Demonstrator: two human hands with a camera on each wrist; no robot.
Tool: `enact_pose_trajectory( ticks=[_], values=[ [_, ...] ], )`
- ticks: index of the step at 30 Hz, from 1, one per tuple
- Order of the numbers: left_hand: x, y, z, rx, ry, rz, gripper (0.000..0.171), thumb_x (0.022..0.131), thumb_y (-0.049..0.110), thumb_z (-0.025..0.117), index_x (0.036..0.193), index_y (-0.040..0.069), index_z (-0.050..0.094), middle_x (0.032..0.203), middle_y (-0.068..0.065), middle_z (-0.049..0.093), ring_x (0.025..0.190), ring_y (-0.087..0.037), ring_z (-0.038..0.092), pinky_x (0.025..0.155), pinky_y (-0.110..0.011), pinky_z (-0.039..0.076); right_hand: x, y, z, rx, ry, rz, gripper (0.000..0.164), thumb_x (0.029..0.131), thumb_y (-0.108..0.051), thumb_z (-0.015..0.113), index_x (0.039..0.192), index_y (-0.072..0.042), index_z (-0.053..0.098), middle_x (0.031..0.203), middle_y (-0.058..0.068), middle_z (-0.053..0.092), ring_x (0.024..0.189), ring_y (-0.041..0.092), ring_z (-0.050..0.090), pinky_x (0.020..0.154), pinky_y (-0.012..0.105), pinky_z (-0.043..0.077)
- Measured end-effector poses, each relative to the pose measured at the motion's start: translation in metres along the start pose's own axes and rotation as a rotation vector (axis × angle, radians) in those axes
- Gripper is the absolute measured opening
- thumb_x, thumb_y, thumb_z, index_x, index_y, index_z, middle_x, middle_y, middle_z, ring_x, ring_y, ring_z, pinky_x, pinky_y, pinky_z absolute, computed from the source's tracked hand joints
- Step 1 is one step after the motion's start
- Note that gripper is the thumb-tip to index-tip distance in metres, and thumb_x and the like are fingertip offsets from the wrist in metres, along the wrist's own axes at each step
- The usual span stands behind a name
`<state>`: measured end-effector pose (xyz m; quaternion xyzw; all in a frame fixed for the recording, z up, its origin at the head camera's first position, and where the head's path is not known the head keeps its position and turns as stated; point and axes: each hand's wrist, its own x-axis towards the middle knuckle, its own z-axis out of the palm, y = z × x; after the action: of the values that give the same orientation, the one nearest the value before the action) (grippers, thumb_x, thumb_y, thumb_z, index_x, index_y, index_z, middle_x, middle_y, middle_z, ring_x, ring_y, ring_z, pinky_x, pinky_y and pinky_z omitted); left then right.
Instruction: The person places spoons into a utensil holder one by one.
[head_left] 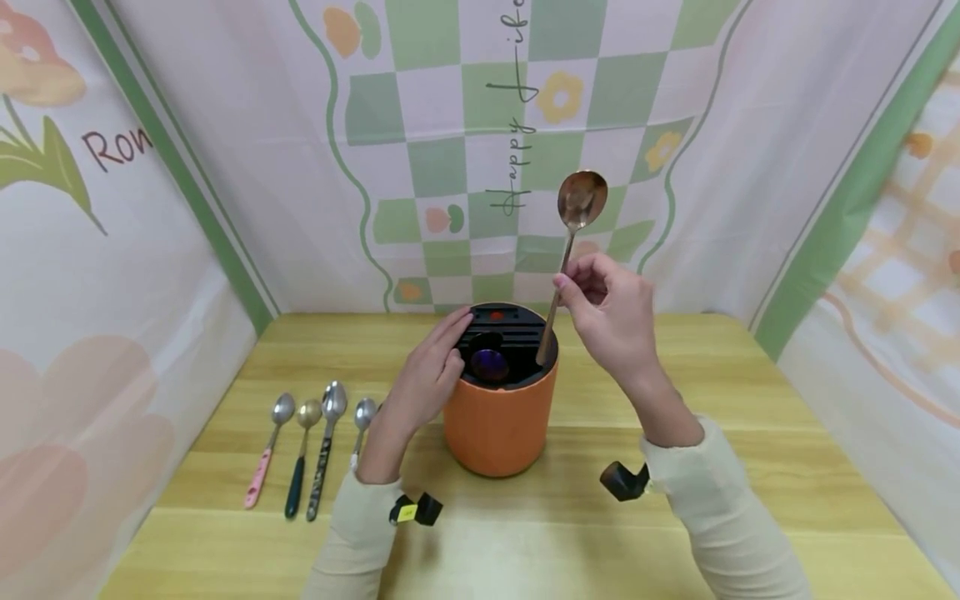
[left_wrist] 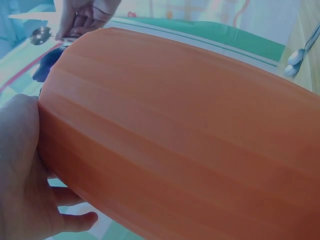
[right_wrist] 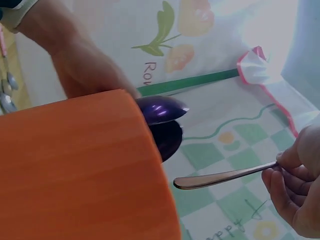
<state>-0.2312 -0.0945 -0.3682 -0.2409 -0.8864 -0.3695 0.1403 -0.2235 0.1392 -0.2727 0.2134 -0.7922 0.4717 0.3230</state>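
Observation:
My right hand point(head_left: 617, 321) pinches the thin handle of a copper-coloured spoon point(head_left: 582, 200), its bowl pointing up. The lower handle end hangs just above the rim of an orange round utensil holder point(head_left: 498, 429); the right wrist view shows that handle end point(right_wrist: 200, 182) apart from the holder. My left hand point(head_left: 427, 379) rests on the holder's left rim with fingers extended; some fingers point(left_wrist: 77, 222) show below the rim in the left wrist view. Two dark, shiny spoon bowls, one purple point(right_wrist: 162, 110) and one black point(right_wrist: 169, 142), stick out of the holder's black slotted top.
Several spoons lie on the wooden table point(head_left: 600, 550) to the left: one pink-handled point(head_left: 258, 479), one dark green-handled point(head_left: 296, 487), one with a patterned handle point(head_left: 320, 471), and another point(head_left: 364, 414) partly hidden by my left arm. Printed cloth point(head_left: 300, 167) surrounds the table's back and sides.

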Motion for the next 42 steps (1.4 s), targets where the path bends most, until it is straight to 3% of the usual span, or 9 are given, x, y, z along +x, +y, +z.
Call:
enact_pose_trajectory(
  ticks=[20, 29, 42],
  values=[
    [0.0, 0.001, 0.0, -0.001, 0.003, 0.014, 0.057, 0.098, 0.016, 0.033, 0.154, 0.008, 0.037, 0.163, 0.001, 0.031, 0.149, -0.02, 0.033, 0.121, -0.042, 0.032, -0.035, 0.044, 0.024, -0.059, -0.122, -0.056, 0.007, 0.086, -0.001, 0.073, 0.086, 0.001, 0.066, 0.076, 0.01, 0.069, 0.066, 0.019, 0.067, 0.064, 0.008, 0.05],
    [-0.001, 0.0, 0.0, 0.001, 0.007, 0.01, 0.058, 0.097, 0.017, 0.032, 0.154, 0.008, 0.037, 0.164, 0.0, 0.031, 0.149, -0.019, 0.033, 0.122, -0.041, 0.031, -0.039, 0.048, 0.025, -0.057, -0.152, -0.059, 0.007, 0.086, -0.002, 0.073, 0.088, -0.001, 0.067, 0.08, 0.009, 0.07, 0.07, 0.019, 0.069, 0.065, 0.014, 0.054],
    [0.0, 0.0, 0.0, -0.002, 0.017, 0.03, 0.057, 0.096, 0.014, 0.033, 0.153, 0.006, 0.039, 0.163, 0.0, 0.033, 0.148, -0.02, 0.036, 0.12, -0.043, 0.034, -0.039, 0.048, 0.026, -0.045, -0.144, -0.075, 0.008, 0.085, -0.001, 0.074, 0.089, -0.002, 0.068, 0.083, 0.01, 0.072, 0.073, 0.021, 0.07, 0.066, 0.01, 0.053]
  ],
)
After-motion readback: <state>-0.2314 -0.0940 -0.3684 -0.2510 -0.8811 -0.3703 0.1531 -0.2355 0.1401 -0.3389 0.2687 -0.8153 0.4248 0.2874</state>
